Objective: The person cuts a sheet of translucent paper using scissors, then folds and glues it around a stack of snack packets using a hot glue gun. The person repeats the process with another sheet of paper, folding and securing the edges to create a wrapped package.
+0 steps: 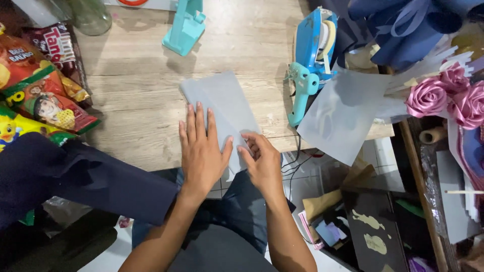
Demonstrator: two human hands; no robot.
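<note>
The thin grey paper sheet [222, 108] lies at the worktop [136, 75] edge, light and easily creased, left hand [201, 151] flat on it, right hand [262, 161] fingers pinching its near corner, the best hold.

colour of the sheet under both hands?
Pale grey-blue, plain, no pattern. The sheet lies on the wooden table; the head view shows it best.
</note>
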